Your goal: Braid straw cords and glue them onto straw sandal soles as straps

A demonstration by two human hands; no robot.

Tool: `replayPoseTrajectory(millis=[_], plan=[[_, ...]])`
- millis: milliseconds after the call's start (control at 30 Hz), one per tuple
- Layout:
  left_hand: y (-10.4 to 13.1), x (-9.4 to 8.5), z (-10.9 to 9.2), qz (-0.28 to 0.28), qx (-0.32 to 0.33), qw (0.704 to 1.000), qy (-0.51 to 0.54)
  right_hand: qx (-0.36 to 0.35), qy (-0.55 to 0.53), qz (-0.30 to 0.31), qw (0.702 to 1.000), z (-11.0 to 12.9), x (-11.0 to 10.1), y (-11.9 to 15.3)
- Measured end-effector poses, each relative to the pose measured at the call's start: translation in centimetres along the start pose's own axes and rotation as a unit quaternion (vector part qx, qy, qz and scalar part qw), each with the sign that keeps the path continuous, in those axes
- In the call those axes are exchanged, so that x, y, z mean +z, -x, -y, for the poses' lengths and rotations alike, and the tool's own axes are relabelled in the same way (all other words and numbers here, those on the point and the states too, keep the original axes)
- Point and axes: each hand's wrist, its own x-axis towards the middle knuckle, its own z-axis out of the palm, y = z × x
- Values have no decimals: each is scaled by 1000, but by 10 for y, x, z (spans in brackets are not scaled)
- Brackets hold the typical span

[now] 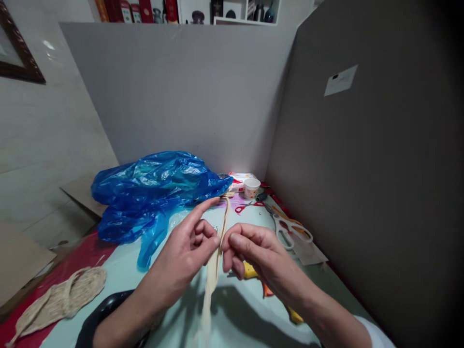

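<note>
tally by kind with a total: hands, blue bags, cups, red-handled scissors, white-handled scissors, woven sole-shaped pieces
Left hand and right hand: 2
Blue bag: 1
Cup: 1
Red-handled scissors: 1
White-handled scissors: 1
Woven sole-shaped piece: 1
Total: 7

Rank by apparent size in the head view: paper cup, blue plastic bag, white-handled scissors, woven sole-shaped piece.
1. Blue plastic bag
2. Woven sole-shaped piece
3. White-handled scissors
4. Paper cup

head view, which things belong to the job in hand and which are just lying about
In the job:
pale strip, with left hand and right hand at it
perhaps the woven piece, similarly pale

Seemingly just lying about, untouched:
blue bag
cup
red scissors
white scissors
</note>
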Motion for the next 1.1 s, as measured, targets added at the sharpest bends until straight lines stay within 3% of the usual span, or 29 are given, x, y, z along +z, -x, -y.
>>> replayPoseTrajectory(millis=[100, 367, 533, 667, 1100], plan=[[0, 0, 1, -36, 22, 999, -4, -39, 6, -32, 999, 0, -1, -7], [4, -1, 4, -85, 70, 993, -51, -46, -22, 2, 999, -1, 2, -15], [6, 0, 3, -88, 81, 990, -79, -34, 52, -56, 996, 6, 4, -24], [4, 2, 1, -114, 81, 989, -45, -33, 98, -50, 993, 2, 6, -28], [0, 4, -2, -77, 42, 996, 16, -73, 87, -23, 993, -7, 2, -27]])
